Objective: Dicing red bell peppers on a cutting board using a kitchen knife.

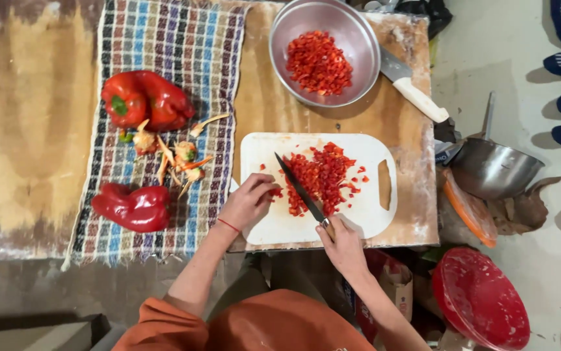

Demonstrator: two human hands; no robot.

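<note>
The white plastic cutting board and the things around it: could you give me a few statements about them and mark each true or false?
1. The right hand holds a dark-bladed knife over the white plastic cutting board. True.
2. The left hand rests beside the pile of diced red pepper on the board. True.
3. The round metal bowl at the top is empty. False: it holds diced red pepper.
4. Whole green peppers lie on the checked cloth. False: the whole red peppers lie there, with stem and core scraps between them.
5. A second knife with a white handle lies beside the bowl. True.
</note>
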